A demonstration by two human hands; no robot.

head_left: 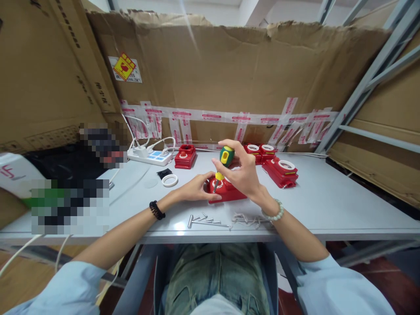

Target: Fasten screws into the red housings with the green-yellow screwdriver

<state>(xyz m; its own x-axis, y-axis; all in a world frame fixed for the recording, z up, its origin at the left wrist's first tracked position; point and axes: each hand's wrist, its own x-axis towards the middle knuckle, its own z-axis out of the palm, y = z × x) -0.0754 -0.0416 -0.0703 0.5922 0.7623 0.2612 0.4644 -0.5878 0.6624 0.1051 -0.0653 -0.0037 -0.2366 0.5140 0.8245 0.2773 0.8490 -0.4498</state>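
A screwdriver (226, 156) with a green and yellow handle is gripped by its handle in my right hand (244, 168). Its shaft slants down to the round white-marked part of a red housing (229, 193) on the table. My left hand (197, 187) holds the left end of that housing, thumb at the front and fingers behind. Just in front lie a metal T-shaped rod (206, 223) and several small metal pins (205, 215). Right of these is a tangle of whitish string (247, 219). My right hand hides part of the housing.
Other red housings (185, 156) (280, 172) stand at the back, some with white rings. A white ring (169, 180) and a small black piece (164, 173) lie left. A power strip (151, 156) with cables sits before the cardboard wall (229, 74). Metal shelving (357, 92) rises right.
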